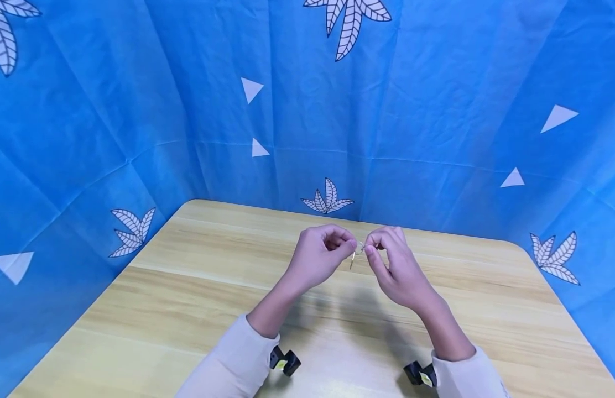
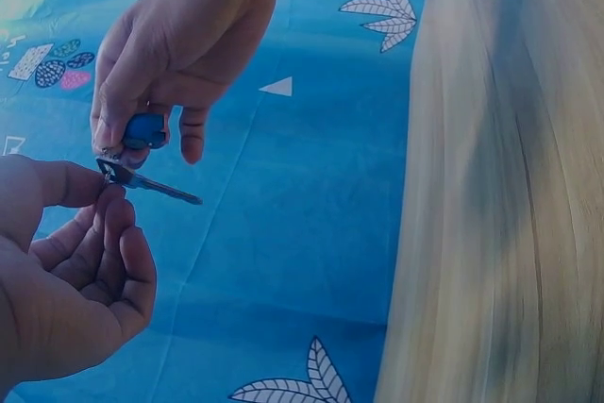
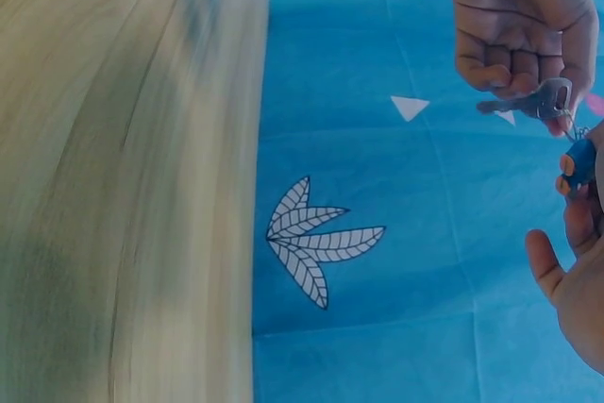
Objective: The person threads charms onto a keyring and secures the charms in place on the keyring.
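Observation:
Both hands are raised over the table with their fingertips close together. My left hand (image 1: 322, 251) pinches a metal key (image 2: 156, 186) by its head between thumb and index finger. The key's blade sticks out free, and in the head view it points down. My right hand (image 1: 397, 268) holds a small blue fob (image 2: 146, 130) in its curled fingers. Between the hands, a thin metal ring or chain (image 3: 578, 132) runs from the fob to the key's head. Fingertips hide part of this link.
Beneath the hands lies a light wooden table (image 1: 188, 287) with rounded far corners. A blue curtain (image 1: 312, 110) with white leaves and triangles surrounds its back and sides. Black wrist cameras (image 1: 286, 362) sit at both sleeve cuffs.

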`<action>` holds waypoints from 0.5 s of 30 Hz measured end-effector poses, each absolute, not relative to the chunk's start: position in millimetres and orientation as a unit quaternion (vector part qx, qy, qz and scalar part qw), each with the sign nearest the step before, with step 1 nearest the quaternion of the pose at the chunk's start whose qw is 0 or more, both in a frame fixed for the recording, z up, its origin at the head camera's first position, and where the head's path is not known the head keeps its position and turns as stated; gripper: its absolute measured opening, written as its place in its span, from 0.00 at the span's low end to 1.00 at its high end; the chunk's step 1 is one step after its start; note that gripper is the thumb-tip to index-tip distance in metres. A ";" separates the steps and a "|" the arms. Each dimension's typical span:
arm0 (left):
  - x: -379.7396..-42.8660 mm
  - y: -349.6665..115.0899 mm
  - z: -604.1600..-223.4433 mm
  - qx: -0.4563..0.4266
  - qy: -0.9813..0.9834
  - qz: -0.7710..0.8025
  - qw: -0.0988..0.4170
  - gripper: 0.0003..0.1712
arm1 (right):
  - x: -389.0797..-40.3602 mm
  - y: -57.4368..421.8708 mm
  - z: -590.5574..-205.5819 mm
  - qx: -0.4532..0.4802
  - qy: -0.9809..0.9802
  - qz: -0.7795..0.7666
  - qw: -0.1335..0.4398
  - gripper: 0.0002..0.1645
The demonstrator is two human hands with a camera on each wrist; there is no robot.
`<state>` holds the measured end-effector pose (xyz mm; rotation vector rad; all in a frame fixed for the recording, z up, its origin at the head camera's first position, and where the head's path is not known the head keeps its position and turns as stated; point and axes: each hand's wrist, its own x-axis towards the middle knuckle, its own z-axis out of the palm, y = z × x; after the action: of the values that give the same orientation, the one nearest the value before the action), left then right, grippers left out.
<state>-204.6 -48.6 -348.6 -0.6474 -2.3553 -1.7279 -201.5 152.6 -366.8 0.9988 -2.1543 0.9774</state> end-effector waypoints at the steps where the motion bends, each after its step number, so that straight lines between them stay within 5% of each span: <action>1: -204.8 -48.3 -348.3 -0.217 -0.785 -0.576 0.074 0.03 | -201.4 152.9 -366.6 0.374 -0.804 0.365 0.284 0.09; 15: -205.2 -48.0 -344.4 -0.217 -0.779 -0.586 0.065 0.04 | -201.5 154.8 -361.6 0.385 -0.797 0.360 0.296 0.08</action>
<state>-205.2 -48.0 -344.4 -0.6535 -2.3498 -1.7672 -201.5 154.8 -361.6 1.0239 -2.1189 0.9572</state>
